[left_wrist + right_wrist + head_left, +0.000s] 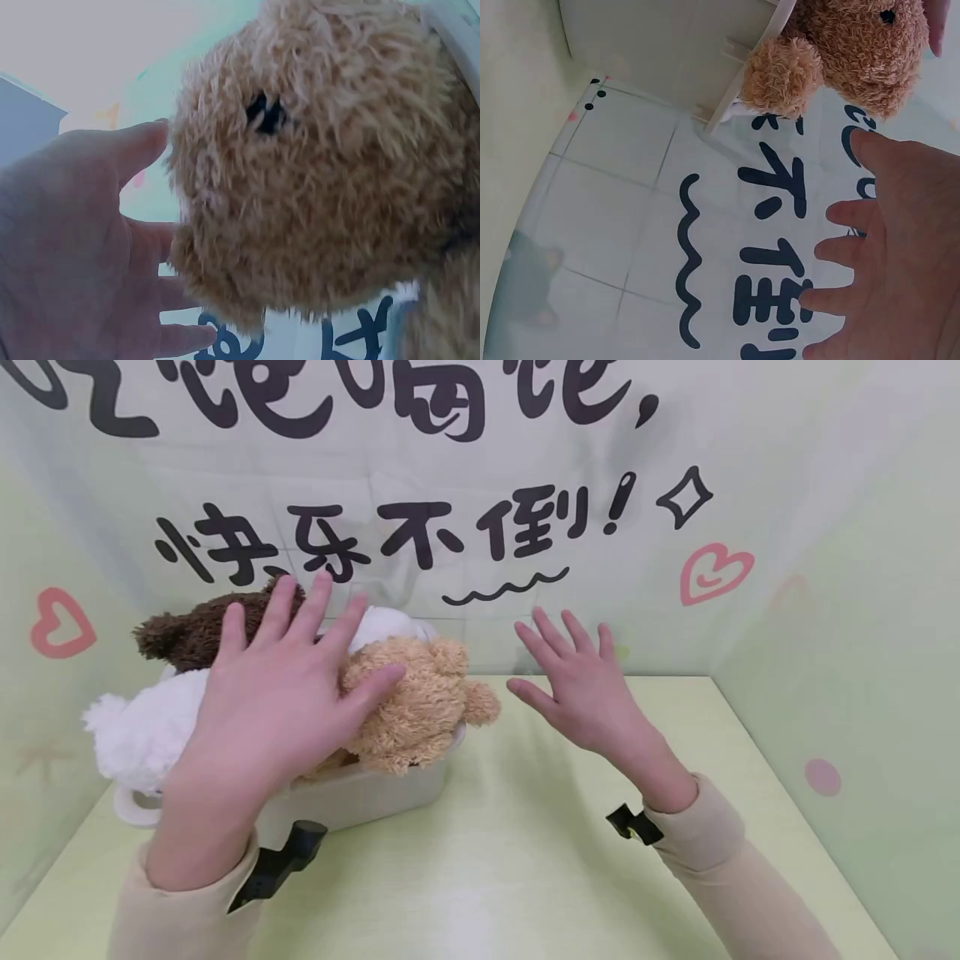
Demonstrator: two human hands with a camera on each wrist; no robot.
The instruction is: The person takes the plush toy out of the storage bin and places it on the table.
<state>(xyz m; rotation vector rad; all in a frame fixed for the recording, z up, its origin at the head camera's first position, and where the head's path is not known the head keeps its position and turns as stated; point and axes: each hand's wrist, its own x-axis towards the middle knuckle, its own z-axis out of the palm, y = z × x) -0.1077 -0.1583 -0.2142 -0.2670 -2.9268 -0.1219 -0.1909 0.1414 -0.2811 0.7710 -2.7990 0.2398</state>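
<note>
My left hand (277, 702) is spread, fingers straight, above a white bin (367, 802) heaped with plush toys. Fluffy and tan, one teddy bear (408, 710) leans out over the bin's right end. The left wrist view shows the thumb tip right at the fur of this bear (322, 187), whose dark eye faces the camera. A dark brown plush toy (195, 631) lies at the back, and a white plush toy (142, 735) at the left, partly hidden by the hand. My right hand (585, 702), fingers spread and holding nothing, hovers over the table to the bin's right.
The bin stands on a pale yellow-green table (510, 860), toward its back left. Behind rises a white cloth backdrop (420, 468) with large black lettering; side panels (840, 635) with hearts and dots enclose the table. Both wrists carry small black devices (277, 864).
</note>
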